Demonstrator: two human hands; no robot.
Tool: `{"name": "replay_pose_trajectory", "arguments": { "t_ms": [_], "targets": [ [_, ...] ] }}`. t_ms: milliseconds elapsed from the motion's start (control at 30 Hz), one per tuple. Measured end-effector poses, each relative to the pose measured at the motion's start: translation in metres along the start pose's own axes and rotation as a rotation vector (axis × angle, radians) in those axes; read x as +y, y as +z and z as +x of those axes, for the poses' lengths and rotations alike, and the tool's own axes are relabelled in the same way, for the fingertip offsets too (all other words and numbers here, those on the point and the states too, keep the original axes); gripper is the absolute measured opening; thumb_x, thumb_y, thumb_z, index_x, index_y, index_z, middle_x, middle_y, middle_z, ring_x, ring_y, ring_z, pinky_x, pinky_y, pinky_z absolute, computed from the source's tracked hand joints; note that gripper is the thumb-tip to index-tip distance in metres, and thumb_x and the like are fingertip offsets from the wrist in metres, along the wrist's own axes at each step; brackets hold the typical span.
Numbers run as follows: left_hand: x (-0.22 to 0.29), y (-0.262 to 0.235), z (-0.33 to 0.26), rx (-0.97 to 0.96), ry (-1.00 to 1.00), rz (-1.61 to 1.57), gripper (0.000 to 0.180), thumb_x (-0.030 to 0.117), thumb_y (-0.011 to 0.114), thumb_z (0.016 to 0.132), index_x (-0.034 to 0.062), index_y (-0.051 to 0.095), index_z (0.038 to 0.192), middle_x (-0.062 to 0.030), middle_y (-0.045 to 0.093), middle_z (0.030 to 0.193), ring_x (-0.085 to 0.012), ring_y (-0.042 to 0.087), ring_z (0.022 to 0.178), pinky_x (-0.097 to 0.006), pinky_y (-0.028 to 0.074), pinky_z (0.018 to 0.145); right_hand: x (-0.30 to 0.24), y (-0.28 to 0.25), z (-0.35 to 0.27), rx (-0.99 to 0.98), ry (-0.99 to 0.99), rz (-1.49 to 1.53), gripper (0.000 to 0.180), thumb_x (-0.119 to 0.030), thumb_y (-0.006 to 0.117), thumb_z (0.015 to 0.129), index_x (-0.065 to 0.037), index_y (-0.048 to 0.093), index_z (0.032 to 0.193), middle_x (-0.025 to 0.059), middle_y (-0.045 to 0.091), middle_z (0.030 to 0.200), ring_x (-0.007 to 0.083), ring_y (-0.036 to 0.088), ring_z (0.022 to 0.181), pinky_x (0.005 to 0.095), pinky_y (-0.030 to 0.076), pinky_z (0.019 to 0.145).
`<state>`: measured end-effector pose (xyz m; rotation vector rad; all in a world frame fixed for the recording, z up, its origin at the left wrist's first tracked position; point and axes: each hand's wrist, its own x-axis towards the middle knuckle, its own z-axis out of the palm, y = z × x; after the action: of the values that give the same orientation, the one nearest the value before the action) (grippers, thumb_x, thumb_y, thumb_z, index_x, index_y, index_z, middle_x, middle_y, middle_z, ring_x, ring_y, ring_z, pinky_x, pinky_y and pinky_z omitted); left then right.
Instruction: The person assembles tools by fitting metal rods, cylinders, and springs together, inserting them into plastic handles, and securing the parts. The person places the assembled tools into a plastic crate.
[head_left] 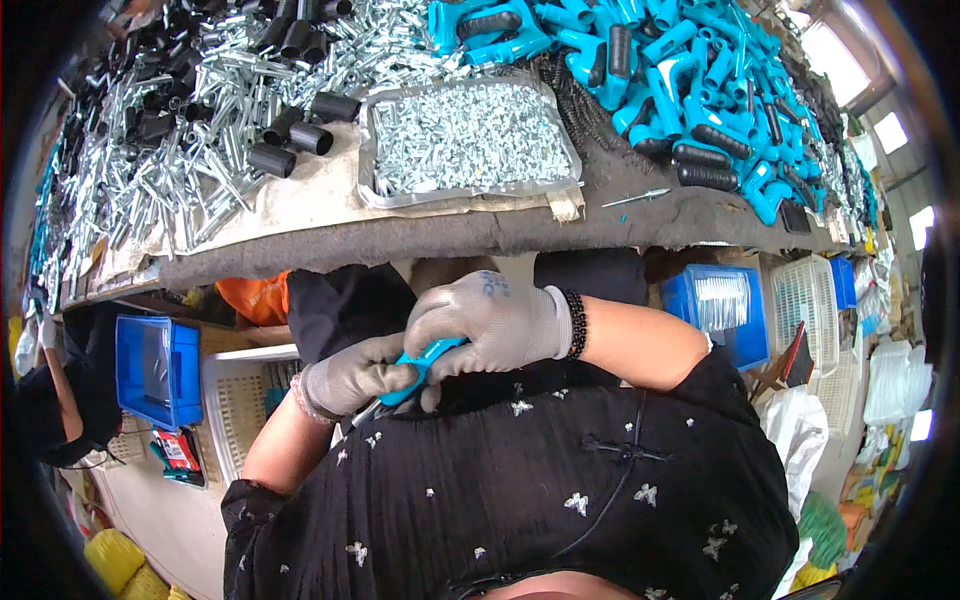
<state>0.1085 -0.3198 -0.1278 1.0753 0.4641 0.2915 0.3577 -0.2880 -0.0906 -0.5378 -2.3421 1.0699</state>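
Note:
Both gloved hands meet in front of my chest, below the table's near edge. My left hand (350, 380) pinches a teal plastic tool handle (428, 360) between thumb and fingers. A thin metal shaft (368, 412) sticks out below it toward the lower left. From the right, my right hand (490, 322) closes over the handle's upper end, its fingers curled round it. The glove covers much of that end. On the table ahead stands a tray (400, 200) full of small silver metal parts.
Teal handles with black grips (690, 95) are heaped at the back right. Silver metal pins (215, 150) and short black tubes (272, 160) cover the left. A pointed metal rod (640, 197) lies near the edge. Blue bins (185, 375) flank me. Another person's arm (65, 395) shows far left.

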Motion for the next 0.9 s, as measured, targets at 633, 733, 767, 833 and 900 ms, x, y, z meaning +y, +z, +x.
{"name": "replay_pose_trajectory", "arguments": {
  "t_ms": [633, 733, 767, 833, 900],
  "targets": [
    [0.023, 0.013, -0.003, 0.462, 0.24, -0.274, 0.069, 0.058, 0.047, 0.1, 0.0032, 0.042, 0.142, -0.0055, 0.06, 0.09, -0.012, 0.057, 0.063, -0.025, 0.049, 0.054, 0.08, -0.119, 0.055, 0.223, 0.201, -0.955, 0.016, -0.02, 0.065, 0.089, -0.011, 0.072, 0.101, 0.0104, 0.068, 0.101, 0.0323, 0.06, 0.106, 0.0449, 0.046, 0.095],
    [0.025, 0.009, 0.002, 0.446, 0.266, -0.378, 0.065, 0.054, 0.047, 0.101, 0.0034, 0.042, 0.142, -0.0072, 0.06, 0.094, -0.0132, 0.059, 0.068, -0.026, 0.05, 0.056, 0.075, -0.121, 0.039, 0.303, 0.11, -0.967, 0.017, -0.019, 0.066, 0.089, -0.011, 0.072, 0.102, 0.01, 0.07, 0.099, 0.0322, 0.062, 0.103, 0.0441, 0.047, 0.094],
    [0.029, 0.009, 0.004, 0.445, 0.264, -0.383, 0.065, 0.054, 0.047, 0.101, 0.0034, 0.042, 0.142, -0.0072, 0.06, 0.094, -0.0132, 0.059, 0.068, -0.026, 0.05, 0.056, 0.073, -0.121, 0.037, 0.379, 0.045, -0.974, 0.017, -0.018, 0.068, 0.088, -0.008, 0.072, 0.102, 0.0108, 0.07, 0.095, 0.0324, 0.064, 0.096, 0.0428, 0.049, 0.09],
    [0.038, 0.012, 0.01, 0.534, 0.266, -0.342, 0.06, 0.048, 0.047, 0.103, 0.0031, 0.041, 0.142, -0.0086, 0.06, 0.098, -0.014, 0.06, 0.072, -0.026, 0.051, 0.059, 0.066, -0.121, 0.041, 0.451, 0.151, -0.84, 0.018, -0.018, 0.069, 0.089, -0.008, 0.072, 0.103, 0.0113, 0.071, 0.096, 0.0326, 0.065, 0.094, 0.0414, 0.05, 0.088],
    [0.042, 0.011, 0.019, 0.562, 0.295, -0.369, 0.057, 0.046, 0.046, 0.103, 0.0026, 0.042, 0.141, -0.0086, 0.061, 0.095, -0.014, 0.06, 0.07, -0.026, 0.051, 0.06, 0.06, -0.121, 0.045, 0.58, 0.277, -0.644, 0.02, -0.017, 0.07, 0.09, -0.003, 0.071, 0.104, 0.0112, 0.073, 0.097, 0.0259, 0.069, 0.089, 0.0342, 0.053, 0.081]
  ]
}}
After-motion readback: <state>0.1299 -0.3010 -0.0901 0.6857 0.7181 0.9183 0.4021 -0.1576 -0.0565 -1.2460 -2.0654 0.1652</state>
